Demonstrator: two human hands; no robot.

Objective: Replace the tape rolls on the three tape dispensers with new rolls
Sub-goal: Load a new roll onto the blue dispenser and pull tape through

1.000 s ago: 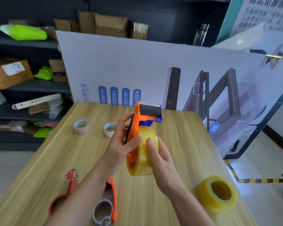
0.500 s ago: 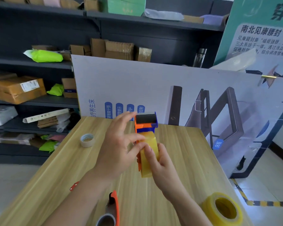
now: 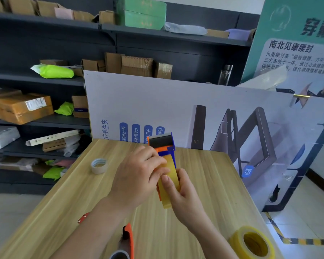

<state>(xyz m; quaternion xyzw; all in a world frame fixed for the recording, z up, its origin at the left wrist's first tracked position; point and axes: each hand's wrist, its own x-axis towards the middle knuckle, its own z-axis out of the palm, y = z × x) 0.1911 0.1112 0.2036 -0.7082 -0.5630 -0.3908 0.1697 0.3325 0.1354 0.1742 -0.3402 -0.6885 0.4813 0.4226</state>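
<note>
In the middle of the frame you hold the orange and blue tape dispenser (image 3: 162, 146) upright above the wooden counter (image 3: 204, 176), with a yellow tape roll (image 3: 167, 182) seated in it, seen edge-on. Your left hand (image 3: 137, 176) wraps the dispenser from the left side, its fingers (image 3: 153, 161) curled and pressed against the roll's upper edge. Your right hand (image 3: 183, 195) grips the roll from the lower right, thumb flat on the tape face. A second yellow roll (image 3: 252, 242) lies on the counter at the lower right. A nearly empty grey-white roll core (image 3: 99, 165) sits at centre left. At the bottom centre, part of another orange dispenser (image 3: 127, 242) shows, and a red bit of a third (image 3: 83, 217) peeks out beside your left forearm.
</note>
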